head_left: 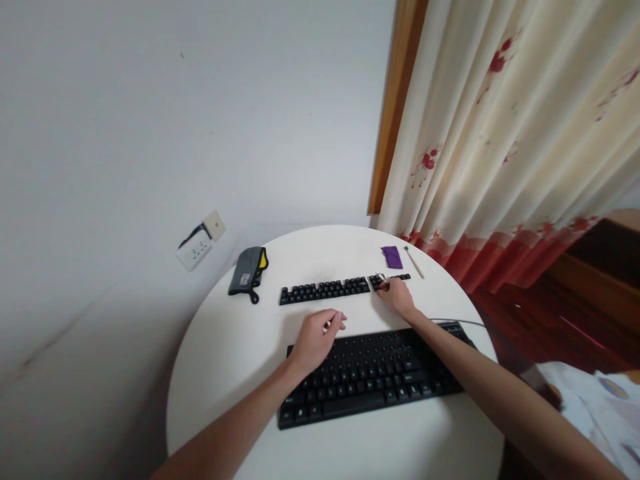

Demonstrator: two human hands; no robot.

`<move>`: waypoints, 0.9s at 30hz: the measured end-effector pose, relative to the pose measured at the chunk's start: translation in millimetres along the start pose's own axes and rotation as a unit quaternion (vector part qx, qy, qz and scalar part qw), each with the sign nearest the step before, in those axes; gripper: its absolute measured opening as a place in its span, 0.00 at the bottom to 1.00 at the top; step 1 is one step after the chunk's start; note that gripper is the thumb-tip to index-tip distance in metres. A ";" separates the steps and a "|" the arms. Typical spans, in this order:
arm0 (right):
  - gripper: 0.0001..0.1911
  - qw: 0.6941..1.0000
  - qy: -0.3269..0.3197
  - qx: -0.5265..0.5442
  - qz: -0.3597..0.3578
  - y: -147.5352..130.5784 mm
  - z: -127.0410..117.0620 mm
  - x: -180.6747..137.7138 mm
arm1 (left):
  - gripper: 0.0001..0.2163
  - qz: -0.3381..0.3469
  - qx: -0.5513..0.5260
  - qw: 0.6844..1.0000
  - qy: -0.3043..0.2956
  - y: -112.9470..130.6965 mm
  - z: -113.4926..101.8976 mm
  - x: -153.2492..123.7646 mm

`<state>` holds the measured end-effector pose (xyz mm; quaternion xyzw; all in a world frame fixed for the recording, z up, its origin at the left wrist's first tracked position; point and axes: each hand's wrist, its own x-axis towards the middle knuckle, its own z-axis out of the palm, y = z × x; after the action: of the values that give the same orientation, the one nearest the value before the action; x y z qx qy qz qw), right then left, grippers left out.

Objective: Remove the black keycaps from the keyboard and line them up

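Observation:
My right hand (397,297) is at the right part of a row of loose black keycaps (325,290). Its fingers are closed on a small shiny metal tool (381,277), whose tip is over the keycaps; its exact kind is too small to make out. My left hand (316,339) is above the upper left part of a black keyboard (370,373), fingers curled and thumb against them. Anything between those fingertips is hidden. The keyboard lies flat in front of me, its right side partly covered by my right forearm.
On the round white table (220,373) are a grey pouch (246,272) with a yellow patch, a purple cloth (392,257) and a thin brush-like stick (414,261). A cable (457,321) runs off the right edge. Wall and curtain (450,133) stand behind.

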<state>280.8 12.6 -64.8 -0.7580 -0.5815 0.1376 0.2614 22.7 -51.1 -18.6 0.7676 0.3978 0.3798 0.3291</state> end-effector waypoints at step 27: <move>0.28 0.973 0.096 0.203 -0.060 5.0 -100.5 -55.0 | 0.16 0.002 0.016 1.000 -0.019 -1.4 2.2 0.5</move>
<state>320.5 -64.5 10.2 -0.6624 -0.5581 0.1635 0.4722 24.2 -50.4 -20.7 0.7808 0.3961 0.3591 0.3233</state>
